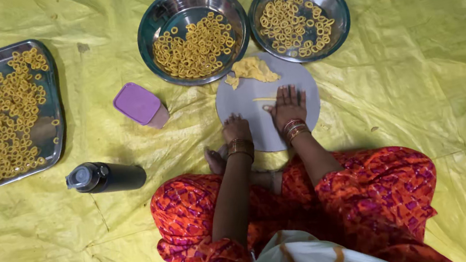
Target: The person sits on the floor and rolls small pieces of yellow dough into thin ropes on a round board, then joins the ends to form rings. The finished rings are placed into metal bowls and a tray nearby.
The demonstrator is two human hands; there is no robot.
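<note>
While the person sits cross-legged on a yellow sheet [413, 69], both hands rest on a round grey board [254, 108] just in front of the knees. The right hand [288, 106] lies flat, palm down, fingers spread open and pointing far, its fingertips touching a thin rolled strip of dough [264, 99] that lies across the middle of the board. The left hand [236, 129] sits at the board's near left edge with its fingers curled under into a loose fist; whether it grips anything cannot be told. Both wrists carry bangles. A lump of yellow dough [254, 69] lies on the far edge of the board, just under two round steel bowls. The left bowl [148, 29] and the right bowl [335, 2] stand side by side, rims nearly touching, each holding a heap of small dough rings. Left of the board, a small tub with a purple lid [137, 102] stands on the sheet, and nearer, a dark bottle [106, 177] lies on its side beside the person's knee. Far off to the left, well apart from the hands, a rectangular steel tray [46, 132] holds many more rings spread in a loose layer. An orange and pink patterned garment [380, 190] covers the legs.
</note>
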